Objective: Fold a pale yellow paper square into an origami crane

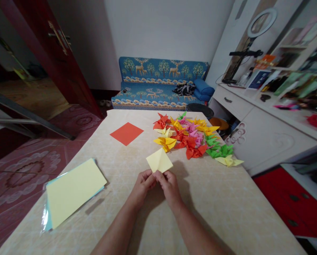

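Over the middle of the pale surface (211, 198), I can see the left hand (143, 183) and right hand (169, 185) close together, both pinching the near corner of a folded yellow square (160, 161), thumbs on top. A crease runs down the paper, and its opposite corner points away from the person. Beyond it, toward the right, folded paper figures (187, 142) crowd together in red, orange, pink, green and yellow. A red sheet (127, 134) lies flat on the far left; nearer, a large yellow sheet (75, 191) rests over light-blue paper (49, 214). A deer-patterned sofa (151, 85) stands against the wall.
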A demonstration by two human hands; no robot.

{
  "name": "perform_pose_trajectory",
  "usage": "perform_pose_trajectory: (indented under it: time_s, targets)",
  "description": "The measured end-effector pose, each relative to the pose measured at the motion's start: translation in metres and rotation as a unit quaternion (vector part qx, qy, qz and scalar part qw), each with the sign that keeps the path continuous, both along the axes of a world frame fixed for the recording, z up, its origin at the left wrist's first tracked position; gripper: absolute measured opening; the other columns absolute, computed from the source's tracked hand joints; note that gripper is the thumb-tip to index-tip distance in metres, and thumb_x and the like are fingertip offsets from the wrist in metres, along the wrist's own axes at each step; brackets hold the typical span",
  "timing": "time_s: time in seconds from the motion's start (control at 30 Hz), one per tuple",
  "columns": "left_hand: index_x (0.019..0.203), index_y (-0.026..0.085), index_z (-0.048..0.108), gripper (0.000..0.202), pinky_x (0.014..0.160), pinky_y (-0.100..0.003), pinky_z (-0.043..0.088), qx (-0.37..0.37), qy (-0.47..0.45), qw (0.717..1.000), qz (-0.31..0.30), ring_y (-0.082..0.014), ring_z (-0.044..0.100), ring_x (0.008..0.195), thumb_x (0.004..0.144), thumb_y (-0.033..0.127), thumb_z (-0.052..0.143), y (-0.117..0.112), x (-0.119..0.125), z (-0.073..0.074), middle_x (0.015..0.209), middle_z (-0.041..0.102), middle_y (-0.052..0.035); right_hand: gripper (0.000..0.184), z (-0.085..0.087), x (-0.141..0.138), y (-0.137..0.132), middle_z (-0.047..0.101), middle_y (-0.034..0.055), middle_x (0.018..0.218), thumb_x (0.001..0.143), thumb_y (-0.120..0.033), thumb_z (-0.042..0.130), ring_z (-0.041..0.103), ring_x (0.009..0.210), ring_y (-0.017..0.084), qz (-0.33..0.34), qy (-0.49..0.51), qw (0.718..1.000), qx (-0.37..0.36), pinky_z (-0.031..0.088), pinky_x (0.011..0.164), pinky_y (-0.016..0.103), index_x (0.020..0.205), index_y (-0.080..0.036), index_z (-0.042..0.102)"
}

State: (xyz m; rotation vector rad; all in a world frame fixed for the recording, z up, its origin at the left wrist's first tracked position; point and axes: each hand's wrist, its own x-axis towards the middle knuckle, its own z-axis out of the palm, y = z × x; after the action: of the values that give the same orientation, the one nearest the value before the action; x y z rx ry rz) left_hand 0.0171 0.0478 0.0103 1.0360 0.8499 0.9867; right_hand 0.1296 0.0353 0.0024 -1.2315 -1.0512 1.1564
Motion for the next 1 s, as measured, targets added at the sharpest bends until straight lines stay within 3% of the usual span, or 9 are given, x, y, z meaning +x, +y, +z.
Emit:
perform_pose_trajectory:
  time_s: [0.2,0.37,0.6,0.7,0.83,1.0]
  targets:
    - [0.06,0.013,0.051,0.034,0.046,-0.02,0.015,-0.022,-0.038,0.999,-0.028,-0.0052,0.024,0.047,0.077,0.04,0.062,0.001,0.001,-0.003,0.05,0.035,0.0054,0.043,0.004,0.005,-0.001,0.037,-0.0049,0.047,0.083,-0.045,0.052,0.032,0.045,0.008,-0.044,-0.02,0.998,0.045,0.026,0.045,0.022,0.05,-0.018,0.044]
    - [0.058,0.013,0.052,0.035,0.048,-0.021,0.017,-0.02,-0.01,0.999,-0.029,-0.0058,0.027,0.048,0.077,0.04,0.062,-0.001,0.001,-0.004,0.05,0.038,0.0043,0.042,0.002,0.012,0.001,0.037,-0.0056,0.046,0.082,-0.043,0.054,0.033,0.044,0.008,-0.091,0.002,0.995,0.051,0.026,0.043,0.021,0.051,-0.018,0.04]
    - [0.056,0.013,0.053,0.035,0.046,-0.022,0.015,-0.032,-0.013,0.999,0.01,-0.0057,0.026,0.046,0.075,0.041,0.063,0.0,-0.005,-0.005,0.047,0.035,0.005,0.041,0.005,0.038,0.015,0.03,-0.0085,0.048,0.083,-0.037,0.054,0.024,0.04,0.006,-0.2,0.126,0.969,0.075,0.018,0.038,0.02,0.053,-0.02,0.032]
    - [0.061,0.012,0.058,0.032,0.046,-0.021,0.016,-0.034,-0.006,0.999,0.04,-0.0058,0.027,0.046,0.076,0.041,0.063,0.001,-0.004,-0.006,0.048,0.037,0.0048,0.039,0.004,0.034,0.013,0.032,-0.0084,0.048,0.084,-0.041,0.052,0.027,0.04,0.006,-0.165,0.121,0.977,0.066,0.02,0.039,0.02,0.055,-0.02,0.036]
    - [0.062,0.011,0.062,0.033,0.047,-0.021,0.019,0.011,0.035,0.998,0.045,-0.006,0.03,0.047,0.077,0.04,0.063,0.0,0.0,-0.003,0.048,0.038,0.0043,0.028,0.0,0.013,0.006,0.047,-0.0051,0.058,0.081,-0.042,0.057,0.042,0.051,0.009,-0.041,0.029,0.998,0.045,0.032,0.046,0.02,0.068,-0.018,0.05]
    - [0.054,0.012,0.056,0.034,0.046,-0.021,0.022,0.025,0.072,0.996,0.05,-0.0063,0.034,0.046,0.073,0.038,0.068,-0.001,0.004,0.006,0.047,0.043,0.0033,0.025,0.0,0.008,0.004,0.049,-0.0031,0.062,0.081,-0.038,0.056,0.045,0.061,0.012,-0.054,-0.048,0.995,0.062,0.036,0.056,0.022,0.069,-0.016,0.053]
